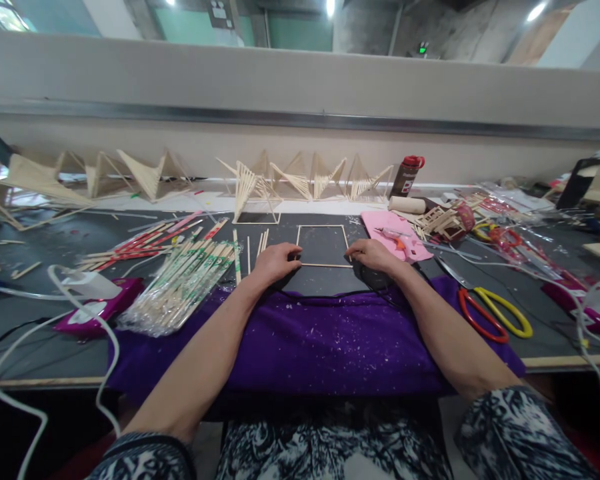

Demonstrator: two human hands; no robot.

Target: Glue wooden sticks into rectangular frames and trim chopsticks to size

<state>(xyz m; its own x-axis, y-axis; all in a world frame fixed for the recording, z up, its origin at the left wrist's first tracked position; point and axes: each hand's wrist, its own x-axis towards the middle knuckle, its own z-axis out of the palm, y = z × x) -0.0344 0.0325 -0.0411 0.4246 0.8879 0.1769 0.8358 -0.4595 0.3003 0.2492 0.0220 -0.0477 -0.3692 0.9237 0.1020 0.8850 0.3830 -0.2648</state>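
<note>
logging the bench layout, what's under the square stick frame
The square stick frame lies flat on the dark mat, bare through its open middle. The left hand and right hand cover its near corners, so those joints cannot be seen.

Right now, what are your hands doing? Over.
Left hand, right hand: fingers on near corners of the stick square. Square flat on table. Loose sticks left, pink pad right, both clear.
</note>
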